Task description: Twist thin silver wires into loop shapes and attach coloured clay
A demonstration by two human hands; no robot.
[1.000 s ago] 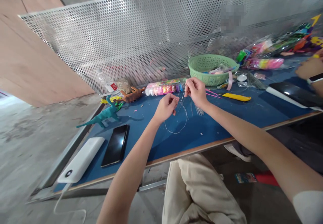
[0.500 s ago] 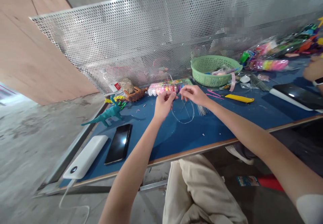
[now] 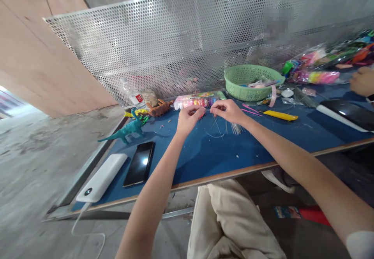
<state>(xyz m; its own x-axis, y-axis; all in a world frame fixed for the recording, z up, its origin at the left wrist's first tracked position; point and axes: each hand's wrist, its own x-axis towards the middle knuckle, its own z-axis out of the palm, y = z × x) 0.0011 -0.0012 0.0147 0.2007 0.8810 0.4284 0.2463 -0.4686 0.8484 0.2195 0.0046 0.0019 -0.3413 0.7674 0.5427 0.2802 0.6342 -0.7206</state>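
The wire [image 3: 216, 131] hangs in a thin loop just above the table [image 3: 263, 150], between my hands; I judge it light, springy and easily kinked, best held near its ends. My left hand [image 3: 188, 118] and right hand [image 3: 229, 111] both pinch it, with the clay pack [image 3: 194, 101] just behind.

A blue counter [image 3: 204, 161] is carrying a white power bank [image 3: 102, 177] and a black phone [image 3: 139, 164] at lower left, a teal dinosaur [image 3: 127, 128] beyond them, a green basket [image 3: 251, 81] and a yellow cutter [image 3: 279, 115] at upper right.
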